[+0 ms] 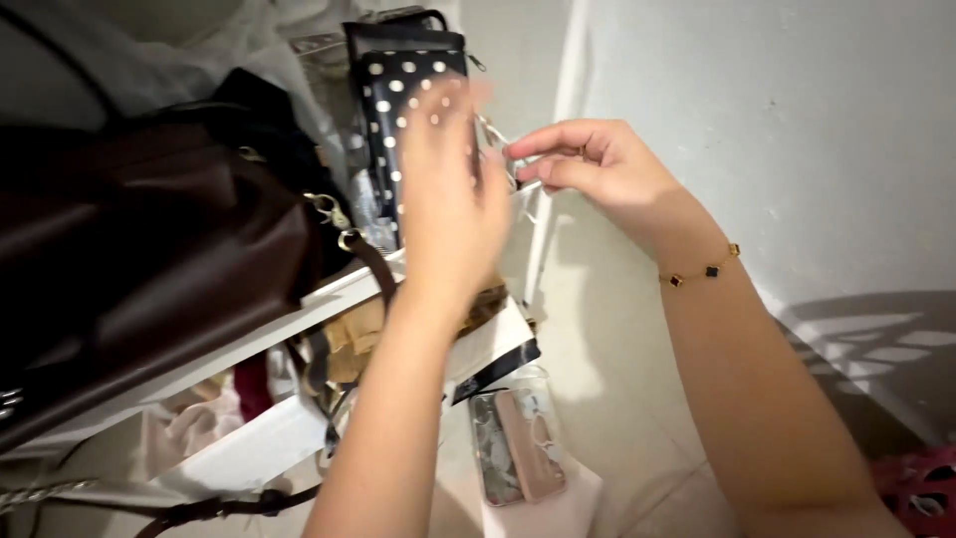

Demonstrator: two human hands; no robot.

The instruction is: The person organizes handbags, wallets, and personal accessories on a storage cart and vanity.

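My left hand (448, 199) is raised in front of a black pouch with white polka dots (393, 110), its back to the camera and blurred. My right hand (597, 164) pinches a small thin metal piece (501, 149), a clip or ring, between thumb and fingers. The fingers of both hands meet at this piece. What my left hand grips is hidden behind it. A thin gold bracelet with dark stones (702, 269) circles my right wrist.
A dark brown leather bag (149, 249) with metal clasps rests on a white shelf (329, 294) at the left. More bags and cloth fill the lower shelves. A clear case with small items (518, 448) lies below. A white wall (797, 149) stands at the right.
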